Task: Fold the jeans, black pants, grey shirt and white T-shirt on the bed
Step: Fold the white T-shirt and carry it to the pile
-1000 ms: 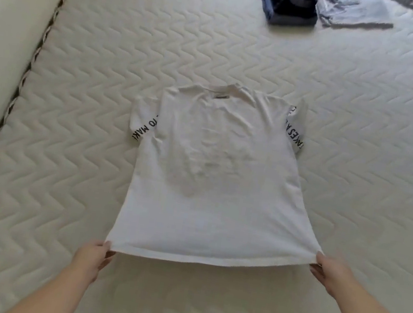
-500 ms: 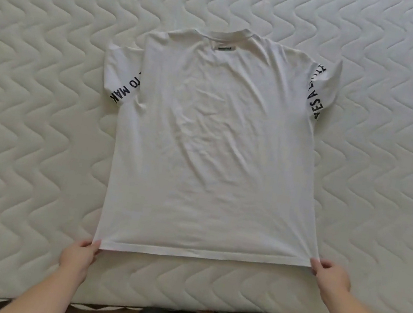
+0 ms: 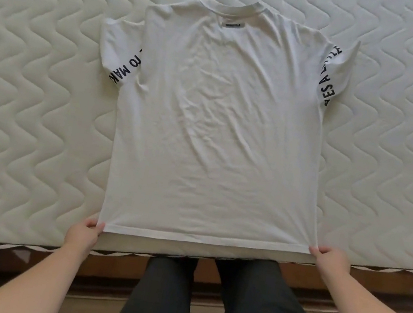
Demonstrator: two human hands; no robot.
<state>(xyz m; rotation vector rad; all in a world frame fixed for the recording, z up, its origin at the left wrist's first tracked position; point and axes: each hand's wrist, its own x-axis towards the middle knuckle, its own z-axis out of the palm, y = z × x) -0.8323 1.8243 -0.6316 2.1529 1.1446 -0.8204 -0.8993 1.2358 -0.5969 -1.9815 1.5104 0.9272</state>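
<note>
I am seeing one white T-shirt (image 3: 217, 131) lying flat on the bed (image 3: 31, 99), collar away from me and hem toward me. Compared with the frame half a second ago, it is sitting nearer the bed's near edge: the hem is now lying just inside that edge, and more of the floor and my dark-clad legs (image 3: 228, 310) are showing below it. Compared with one second ago, the hem is no longer lifted, and the folded dark and grey garments at the far side are out of view.

Count: one T-shirt, two sleeves with black lettering, one small dark label under the collar, two hands.

The left hand (image 3: 81, 236) is pinching the hem's left corner, thumb on top of the cloth. The right hand (image 3: 330, 260) is pinching the hem's right corner in the same way. Each grip is clamped on the fabric, and creases are fanning from the right corner into the body. The whole shirt is lying ahead of both grips, stretched between them along the hem.
</note>
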